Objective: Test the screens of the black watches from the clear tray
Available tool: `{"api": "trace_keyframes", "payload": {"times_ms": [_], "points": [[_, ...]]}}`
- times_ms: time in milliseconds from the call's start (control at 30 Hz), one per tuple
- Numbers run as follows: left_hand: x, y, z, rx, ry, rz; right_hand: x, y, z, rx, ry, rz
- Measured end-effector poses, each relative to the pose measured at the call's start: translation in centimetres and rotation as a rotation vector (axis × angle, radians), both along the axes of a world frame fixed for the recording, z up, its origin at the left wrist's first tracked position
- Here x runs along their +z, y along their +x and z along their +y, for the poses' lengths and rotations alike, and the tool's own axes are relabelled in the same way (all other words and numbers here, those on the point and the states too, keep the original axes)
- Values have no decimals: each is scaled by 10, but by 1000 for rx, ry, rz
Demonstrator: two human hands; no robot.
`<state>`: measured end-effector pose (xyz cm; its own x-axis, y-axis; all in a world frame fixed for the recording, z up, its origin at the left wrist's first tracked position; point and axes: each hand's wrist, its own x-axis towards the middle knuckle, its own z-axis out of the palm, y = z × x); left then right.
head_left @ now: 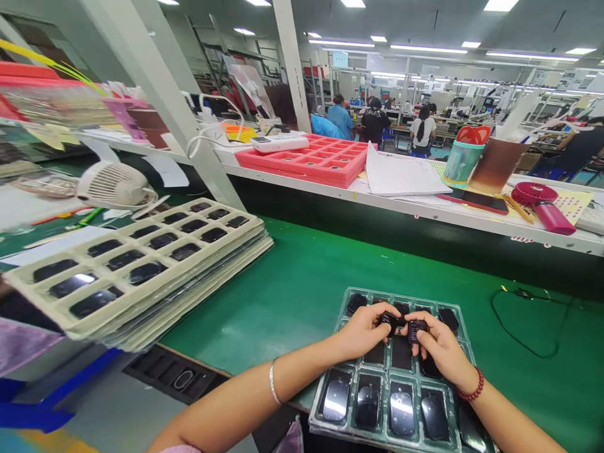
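Note:
My left hand [370, 328] is closed on a small black device [387, 321] above a clear plastic tray [315, 409]. Close beside it, my right hand [436, 343] grips another small black device [417, 331], whose face shows faint text. The two devices are nearly touching. Beneath both hands, the tray's compartments hold several black pieces. Its nearest row has glossy dark rounded pieces [402, 410]. Parts of the middle compartments are hidden by my hands.
A stack of cream trays [189, 283] with dark glossy pieces stands at the left. A black cable [521, 343] lies at the right of the green table [283, 296]. The shelf behind holds red trays [306, 160], papers [406, 176] and a pink fan [534, 194]. People sit farther back.

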<state>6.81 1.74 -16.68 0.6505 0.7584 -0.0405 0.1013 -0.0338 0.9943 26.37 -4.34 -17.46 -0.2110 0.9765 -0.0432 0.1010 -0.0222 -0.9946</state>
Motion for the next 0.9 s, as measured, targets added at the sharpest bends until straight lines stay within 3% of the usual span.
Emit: {"api": "trace_keyframes", "payload": {"times_ms": [400,900], "points": [[-2,0,-1,42,-47,-29,-13,3,-1,-22,-14,-5],[-3,1,0,42,-9,-105,-2,0,1,-18,36,-10]]}}
